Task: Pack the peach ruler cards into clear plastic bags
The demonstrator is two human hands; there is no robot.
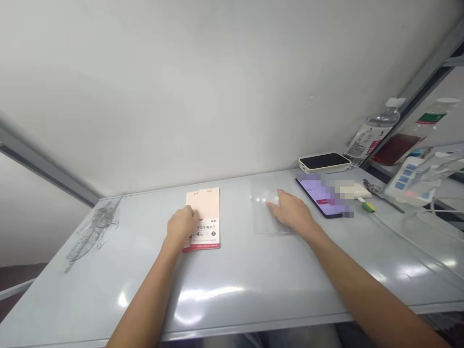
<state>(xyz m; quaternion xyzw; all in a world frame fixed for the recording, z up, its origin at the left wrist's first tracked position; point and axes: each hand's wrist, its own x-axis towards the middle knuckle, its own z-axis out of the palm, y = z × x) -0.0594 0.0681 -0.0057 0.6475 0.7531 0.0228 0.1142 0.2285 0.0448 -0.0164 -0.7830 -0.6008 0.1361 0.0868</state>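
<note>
My left hand [182,225] is closed at the left edge of a small stack of pink-and-white printed cards [209,227] with red bottom edges. One card sticks out slightly to the left under its fingers. To the right, my right hand [291,210] rests on clear plastic sleeves [266,220] lying flat, with white dots near their upper part. Its thumb and index finger are apart, touching the sleeves' upper right area; its other fingers are partly hidden.
Several clear rulers or similar see-through pieces [96,229] lie on the table [145,280] at left. At right are a lit phone [319,195], a phone in a pale case [324,162], a clear bottle [373,133], a bottle of dark drink [406,137], a power strip [409,181] and cables.
</note>
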